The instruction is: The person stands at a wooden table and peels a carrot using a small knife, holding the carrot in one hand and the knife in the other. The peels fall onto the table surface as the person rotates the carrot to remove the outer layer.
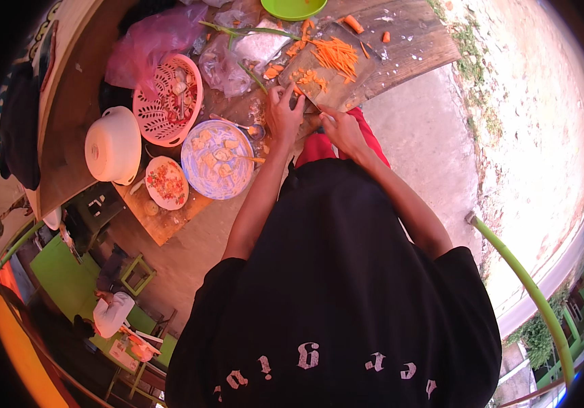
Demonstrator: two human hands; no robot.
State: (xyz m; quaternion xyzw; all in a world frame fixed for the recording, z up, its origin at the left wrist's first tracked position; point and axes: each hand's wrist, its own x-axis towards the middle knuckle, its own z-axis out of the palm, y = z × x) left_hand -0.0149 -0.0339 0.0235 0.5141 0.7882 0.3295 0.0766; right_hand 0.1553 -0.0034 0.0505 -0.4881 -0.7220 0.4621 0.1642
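Observation:
My left hand (285,112) grips a carrot piece (296,90) at the near left edge of the cutting board (360,75). My right hand (343,129) is closed on the handle of a knife (309,97), whose blade angles up-left against the carrot beside my left fingertips. Farther back on the board lie a pile of julienned carrot (334,58) and smaller orange shreds (309,78). Beyond the board are larger carrot pieces (353,24). Long green stalks (231,30) rest over plastic bags (224,71) to the left of the board.
Left on the wooden table (421,41) stand a pink colander (149,115), white container (112,146), batter bowl (203,177) and plate of chopped red bits (167,182). A green bowl (292,5) is at the back. A person (112,313) sits lower left; a green railing (516,258) runs right.

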